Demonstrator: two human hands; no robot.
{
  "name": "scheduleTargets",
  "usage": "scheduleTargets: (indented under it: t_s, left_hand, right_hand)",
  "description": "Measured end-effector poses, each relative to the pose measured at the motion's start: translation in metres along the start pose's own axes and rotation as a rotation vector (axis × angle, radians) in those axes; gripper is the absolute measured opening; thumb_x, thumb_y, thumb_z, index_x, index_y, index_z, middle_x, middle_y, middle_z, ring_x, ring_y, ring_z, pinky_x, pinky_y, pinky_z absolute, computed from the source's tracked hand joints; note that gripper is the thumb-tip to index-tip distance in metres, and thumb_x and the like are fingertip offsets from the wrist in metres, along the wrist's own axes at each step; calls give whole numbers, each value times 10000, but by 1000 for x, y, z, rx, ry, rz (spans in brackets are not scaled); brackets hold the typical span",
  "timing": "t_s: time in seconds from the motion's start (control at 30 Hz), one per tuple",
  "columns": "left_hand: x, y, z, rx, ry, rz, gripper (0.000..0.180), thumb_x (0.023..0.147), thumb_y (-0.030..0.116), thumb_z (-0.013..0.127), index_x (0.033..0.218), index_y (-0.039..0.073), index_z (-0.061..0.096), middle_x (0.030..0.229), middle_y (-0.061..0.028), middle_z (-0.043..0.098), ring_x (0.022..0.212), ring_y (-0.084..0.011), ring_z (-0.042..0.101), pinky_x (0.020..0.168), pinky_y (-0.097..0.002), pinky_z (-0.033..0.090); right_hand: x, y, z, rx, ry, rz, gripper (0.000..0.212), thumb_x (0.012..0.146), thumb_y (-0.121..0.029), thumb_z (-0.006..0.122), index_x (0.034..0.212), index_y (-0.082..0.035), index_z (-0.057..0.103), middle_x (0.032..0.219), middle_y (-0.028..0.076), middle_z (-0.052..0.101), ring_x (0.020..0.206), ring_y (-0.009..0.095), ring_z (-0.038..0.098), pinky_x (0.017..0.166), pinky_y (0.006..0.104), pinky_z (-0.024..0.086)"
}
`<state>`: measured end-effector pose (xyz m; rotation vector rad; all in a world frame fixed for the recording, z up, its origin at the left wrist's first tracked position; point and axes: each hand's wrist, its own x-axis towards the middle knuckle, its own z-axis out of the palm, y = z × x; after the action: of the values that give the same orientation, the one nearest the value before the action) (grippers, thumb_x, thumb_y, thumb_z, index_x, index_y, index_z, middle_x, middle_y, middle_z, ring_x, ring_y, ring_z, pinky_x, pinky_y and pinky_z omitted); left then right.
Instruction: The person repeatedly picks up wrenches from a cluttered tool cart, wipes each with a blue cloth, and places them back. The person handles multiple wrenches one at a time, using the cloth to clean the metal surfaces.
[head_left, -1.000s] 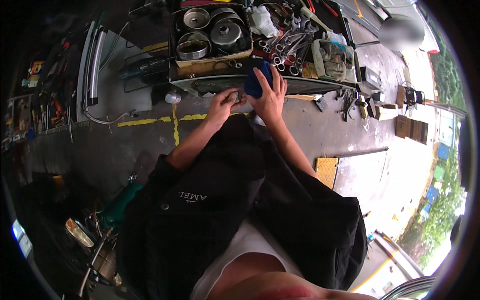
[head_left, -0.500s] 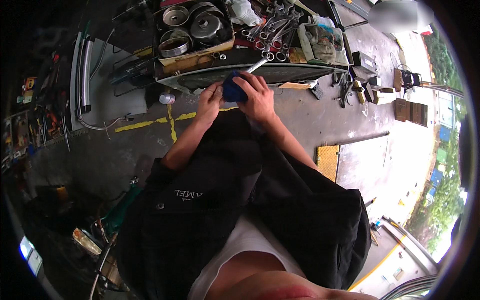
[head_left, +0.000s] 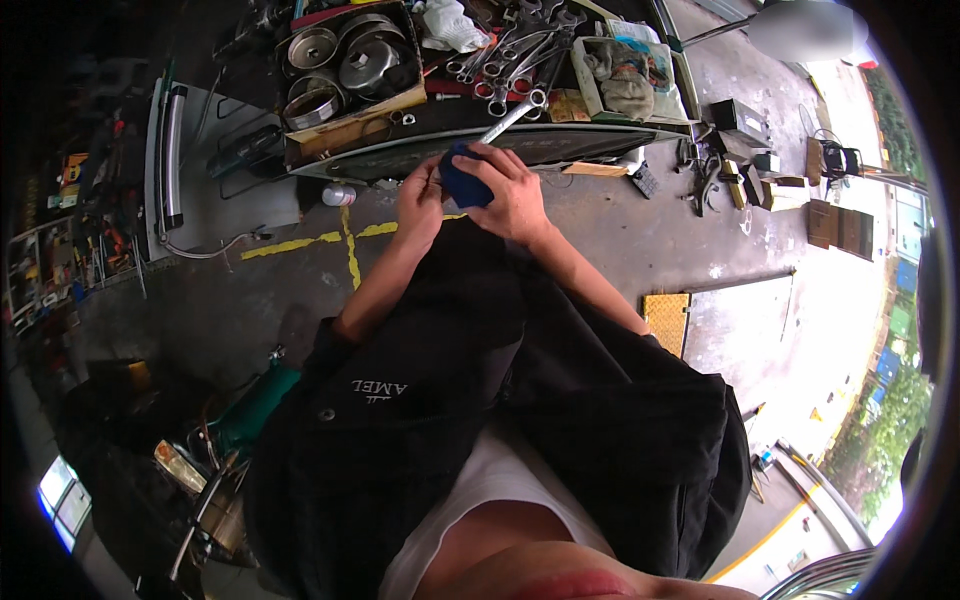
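A silver combination wrench [head_left: 513,115] slants up and away from my hands, its ring end over the front edge of the tool tray. A dark blue cloth [head_left: 465,182] is wrapped around its lower part. My right hand [head_left: 512,195] is closed over the cloth, pressing it around the wrench shaft. On the other side, my left hand [head_left: 420,205] is closed at the wrench's near end, in line with the shaft. The cloth and fingers hide that end and the exact grip.
Ahead, the tool tray [head_left: 400,156] holds several loose wrenches [head_left: 500,75], a box of metal cup-shaped parts [head_left: 370,68] and a bin of rags [head_left: 628,85]. A spray can [head_left: 339,195] is left of my hands. Dark blocks [head_left: 740,120] lie on the floor at right.
The view has shifted slightly, so the tray sits further left. The wrench's ring end shows larger, while both hands keep their hold near the cloth.
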<state>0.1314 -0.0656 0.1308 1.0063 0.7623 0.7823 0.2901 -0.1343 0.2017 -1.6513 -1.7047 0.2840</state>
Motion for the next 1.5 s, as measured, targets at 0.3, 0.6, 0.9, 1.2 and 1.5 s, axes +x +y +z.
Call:
scheduleTargets:
  t_s: [0.3,0.6,0.9,1.2,1.5]
  left_hand:
    - [1,19,17,-70,-71,61,337,1108,159,393,1313,-72,528,1245,-220,644,1173,-297,656,1061,-413,522]
    - [4,28,39,25,-8,72,301,1109,126,370,1257,-65,549,1194,-218,661,1144,-290,674,1044,-388,536]
    - [6,20,23,21,108,18,345,1110,176,400,1310,-67,540,1212,-193,664,1137,-263,668,1037,-403,534]
    - [10,-5,34,-314,196,-181,325,1098,185,434,1307,-25,568,1199,-121,661,1110,-220,654,1001,-380,536]
    - [3,-9,14,-326,194,-215,310,1076,159,464,1302,-15,585,1190,-111,666,1109,-228,653,994,-400,537]
  right_hand:
    - [12,59,-43,-309,266,125,612,592,-120,794,1191,-192,689,1221,53,656,1063,306,628,890,400,558]
    - [5,62,-38,-39,167,299,601,639,-132,743,1234,-144,660,1170,98,662,1091,347,625,932,423,528]
    - [15,66,-46,-19,328,241,650,641,-69,735,1273,-121,594,1273,117,602,1193,369,563,1012,424,475]
    - [23,49,-16,3,-31,-37,659,608,-108,787,1247,-160,633,1283,80,627,1070,349,613,927,421,536]
    - [19,40,-12,-9,-170,-67,595,623,-119,765,1207,-178,668,1242,44,663,1048,317,650,877,413,570]
